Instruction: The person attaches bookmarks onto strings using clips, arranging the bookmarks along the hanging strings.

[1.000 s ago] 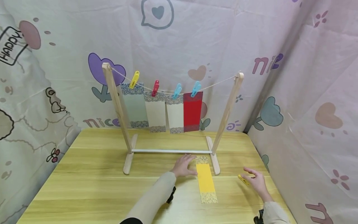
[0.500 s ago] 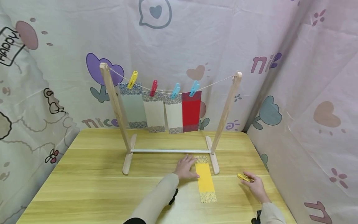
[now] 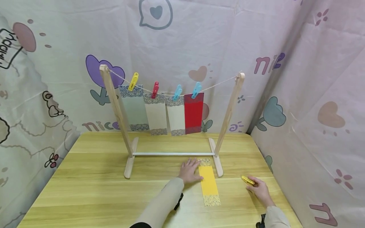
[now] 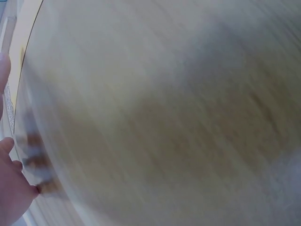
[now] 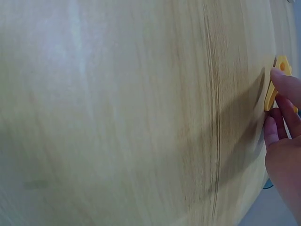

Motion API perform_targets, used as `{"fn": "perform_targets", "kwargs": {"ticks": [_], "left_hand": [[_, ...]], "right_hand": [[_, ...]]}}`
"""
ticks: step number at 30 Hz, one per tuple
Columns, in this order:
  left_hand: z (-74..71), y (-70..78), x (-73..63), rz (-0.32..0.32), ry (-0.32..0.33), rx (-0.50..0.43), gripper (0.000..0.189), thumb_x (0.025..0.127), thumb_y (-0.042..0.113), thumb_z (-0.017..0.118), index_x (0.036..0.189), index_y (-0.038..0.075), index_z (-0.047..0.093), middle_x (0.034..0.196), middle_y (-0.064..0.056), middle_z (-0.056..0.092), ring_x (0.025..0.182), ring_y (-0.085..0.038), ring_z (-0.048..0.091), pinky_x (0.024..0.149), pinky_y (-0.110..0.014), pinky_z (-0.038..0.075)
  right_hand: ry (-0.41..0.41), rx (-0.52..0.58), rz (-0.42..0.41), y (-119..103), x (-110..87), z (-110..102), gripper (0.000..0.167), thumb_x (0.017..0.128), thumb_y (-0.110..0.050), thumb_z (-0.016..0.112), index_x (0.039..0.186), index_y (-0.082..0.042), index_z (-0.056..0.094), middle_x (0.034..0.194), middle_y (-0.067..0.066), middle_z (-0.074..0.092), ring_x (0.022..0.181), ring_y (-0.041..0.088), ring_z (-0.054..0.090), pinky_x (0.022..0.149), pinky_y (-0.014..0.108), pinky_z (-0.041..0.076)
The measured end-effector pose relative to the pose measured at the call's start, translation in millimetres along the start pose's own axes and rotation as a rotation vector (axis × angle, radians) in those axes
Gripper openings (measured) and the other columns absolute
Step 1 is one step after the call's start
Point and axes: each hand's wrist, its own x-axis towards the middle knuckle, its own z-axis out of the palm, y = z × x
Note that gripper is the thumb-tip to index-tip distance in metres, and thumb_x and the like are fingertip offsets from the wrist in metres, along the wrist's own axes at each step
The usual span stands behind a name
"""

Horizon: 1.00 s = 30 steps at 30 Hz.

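A yellow card [image 3: 208, 181] with patterned ends lies flat on the table, also showing as a sliver in the left wrist view. My left hand [image 3: 189, 172] is spread at its left edge, the thumb reaching onto the yellow part and the fingertips near the upper patterned end. Over to the right, my right hand [image 3: 259, 189] pinches a yellow clothespin [image 3: 247, 180] between thumb and fingers, low at the tabletop. The right wrist view shows this yellow clothespin [image 5: 272, 96] partly covered by the thumb and fingers.
Behind the hands stands a wooden frame [image 3: 228, 117] with a sagging string. Several cards hang from it, among them a red card [image 3: 194, 114], held by a yellow clothespin [image 3: 133, 81], a red clothespin [image 3: 155, 90] and blue clothespins [image 3: 196, 90]. A white rod [image 3: 174, 154] joins the frame's feet.
My right hand has closed its thumb and fingers on the yellow clothespin. My left hand has shifted slightly right, its thumb now on the yellow card's edge.
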Motion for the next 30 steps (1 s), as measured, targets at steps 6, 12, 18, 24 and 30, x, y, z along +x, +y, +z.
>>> {"fn": "perform_targets", "kwargs": {"ticks": [6,12,18,24,30], "left_hand": [[3.5,-1.8,1.8,-0.010,-0.015,0.026,0.078,0.075,0.056,0.058,0.138,0.018,0.033,0.142,-0.010,0.028,0.129,-0.035,0.019,0.099,-0.059,0.015],[4.4,-1.8,1.4,-0.003,-0.029,0.071,0.082,0.072,0.059,0.060,0.138,0.018,0.034,0.142,-0.011,0.028,0.129,-0.036,0.019,0.099,-0.059,0.016],[0.8,-0.8,-1.5,0.008,-0.049,0.099,0.078,0.072,0.056,0.062,0.135,0.016,0.041,0.142,-0.012,0.028,0.130,-0.035,0.019,0.099,-0.059,0.016],[-2.7,-1.2,-2.8,0.009,-0.067,0.114,0.077,0.068,0.057,0.064,0.130,0.015,0.047,0.142,-0.012,0.029,0.130,-0.035,0.019,0.100,-0.057,0.017],[-6.8,-3.4,-1.3,-0.017,-0.082,0.045,0.071,0.059,0.049,0.075,0.115,0.010,0.055,0.140,-0.015,0.029,0.129,-0.035,0.021,0.102,-0.053,0.017]], "right_hand": [[0.014,-0.020,-0.006,-1.1,-0.9,1.3,0.046,0.071,0.012,0.066,0.113,0.019,0.048,0.117,0.035,0.045,0.096,0.030,0.054,0.069,0.014,0.046],[0.034,-0.034,-0.009,-1.1,-1.0,2.4,0.042,0.073,0.011,0.065,0.112,0.018,0.050,0.115,0.035,0.048,0.091,0.025,0.056,0.067,0.016,0.047],[0.048,-0.033,-0.009,-1.7,0.5,4.4,0.041,0.072,0.009,0.067,0.109,0.018,0.052,0.112,0.034,0.050,0.085,0.017,0.057,0.066,0.015,0.047],[0.064,-0.026,0.003,-1.8,1.6,6.1,0.039,0.073,0.005,0.068,0.108,0.016,0.054,0.111,0.032,0.052,0.084,0.012,0.056,0.066,0.015,0.047],[0.080,-0.037,0.013,-1.3,3.1,6.7,0.038,0.072,0.005,0.069,0.106,0.015,0.056,0.111,0.031,0.052,0.085,0.012,0.055,0.066,0.013,0.046]]}}
